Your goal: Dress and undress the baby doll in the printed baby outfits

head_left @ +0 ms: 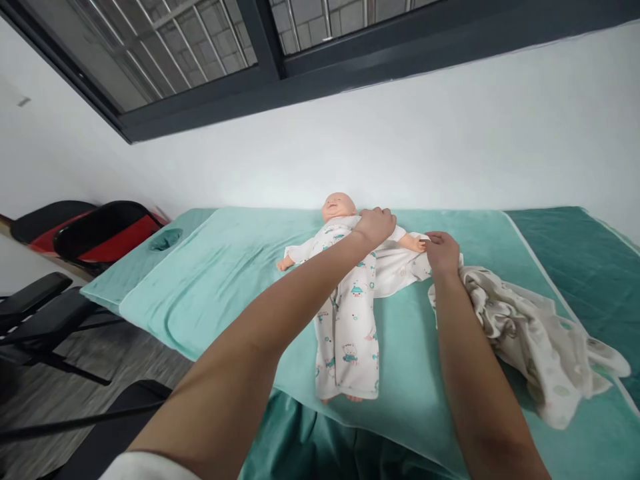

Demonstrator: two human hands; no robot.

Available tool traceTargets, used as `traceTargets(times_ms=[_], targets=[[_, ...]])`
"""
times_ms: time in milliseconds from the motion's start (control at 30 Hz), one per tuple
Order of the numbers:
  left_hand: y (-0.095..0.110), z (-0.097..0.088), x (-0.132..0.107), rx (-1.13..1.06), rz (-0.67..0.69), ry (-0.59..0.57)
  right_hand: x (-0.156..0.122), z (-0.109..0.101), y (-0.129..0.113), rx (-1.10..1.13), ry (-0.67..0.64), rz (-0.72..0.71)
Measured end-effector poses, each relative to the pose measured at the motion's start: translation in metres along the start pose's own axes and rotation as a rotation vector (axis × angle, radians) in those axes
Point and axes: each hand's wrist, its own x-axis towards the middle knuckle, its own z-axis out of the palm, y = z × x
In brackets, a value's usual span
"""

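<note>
A baby doll [339, 205] lies on its back, its head toward the wall. White printed baby clothes [350, 333] cover its body and legs, and its feet just show at the bottom. My left hand [376, 227] is closed at the doll's shoulder, on the right of the picture; its curled fingers hide the cloth beneath. At the doll's outstretched hand [414, 243], my right hand [443, 253] pinches the edge of white printed cloth. Some of the garment [400, 270] lies spread under that arm. The doll's other arm rests on the bed with its hand [285, 263] uncovered.
The bed [240, 267] has a green cover and a face hole [167, 239] at its left end. A crumpled printed cloth [530, 340] lies right of my right forearm. Black and red chairs [105, 233] stand at left. A white wall [425, 147] with a barred window is behind.
</note>
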Motion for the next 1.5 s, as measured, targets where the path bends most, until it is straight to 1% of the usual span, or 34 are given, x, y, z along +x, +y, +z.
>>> traceTargets(times_ms=[133, 233, 300, 400, 467, 533, 600, 667, 733, 767, 833, 933, 1000, 1067, 1133, 1200, 1333, 1400, 1500], targets=[[0.001, -0.003, 0.0, -0.015, 0.014, -0.026, 0.004, -0.006, -0.002, 0.151, -0.042, -0.015], [0.007, 0.001, 0.004, -0.055, 0.015, -0.053, 0.005, -0.015, -0.005, 0.29, -0.08, -0.086], [0.012, 0.007, 0.009, -0.086, 0.004, -0.058, 0.004, -0.02, -0.007, 0.312, -0.034, -0.141], [0.021, 0.017, 0.018, -0.139, -0.032, -0.062, 0.0, -0.023, -0.013, 0.129, 0.094, -0.248], [0.027, 0.022, 0.021, -0.169, -0.047, -0.073, -0.005, -0.019, -0.018, -0.039, 0.107, -0.342], [0.031, 0.025, 0.02, -0.202, -0.05, -0.078, -0.012, -0.012, -0.022, -0.175, 0.046, -0.435], [0.029, 0.024, 0.012, -0.248, -0.047, -0.054, -0.019, -0.001, -0.024, -0.281, -0.043, -0.534], [0.02, 0.024, -0.003, -0.313, -0.05, 0.015, -0.026, 0.009, -0.024, -0.371, -0.132, -0.627], [0.003, 0.029, -0.025, -0.415, -0.083, 0.127, -0.033, 0.018, -0.021, -0.441, -0.206, -0.679], [-0.008, 0.035, -0.037, -0.489, -0.122, 0.196, -0.036, 0.022, -0.02, -0.463, -0.237, -0.69], [-0.03, 0.055, -0.064, -0.704, -0.231, 0.328, -0.042, 0.027, -0.018, -0.483, -0.291, -0.707], [-0.055, 0.1, -0.099, -1.069, -0.421, 0.536, -0.051, 0.033, -0.019, -0.489, -0.353, -0.729], [-0.062, 0.128, -0.114, -1.261, -0.491, 0.608, -0.056, 0.036, -0.021, -0.49, -0.386, -0.723], [-0.063, 0.146, -0.122, -1.381, -0.508, 0.624, -0.062, 0.039, -0.024, -0.465, -0.426, -0.699], [-0.063, 0.152, -0.125, -1.453, -0.491, 0.625, -0.069, 0.042, -0.029, -0.412, -0.474, -0.662], [-0.063, 0.151, -0.124, -1.497, -0.462, 0.617, -0.075, 0.047, -0.035, -0.357, -0.519, -0.621], [-0.068, 0.147, -0.122, -1.565, -0.352, 0.553, -0.085, 0.061, -0.051, -0.274, -0.606, -0.544], [-0.069, 0.15, -0.122, -1.593, -0.311, 0.529, -0.087, 0.069, -0.06, -0.255, -0.634, -0.527], [-0.069, 0.154, -0.123, -1.61, -0.302, 0.536, -0.085, 0.081, -0.073, -0.294, -0.643, -0.52]])
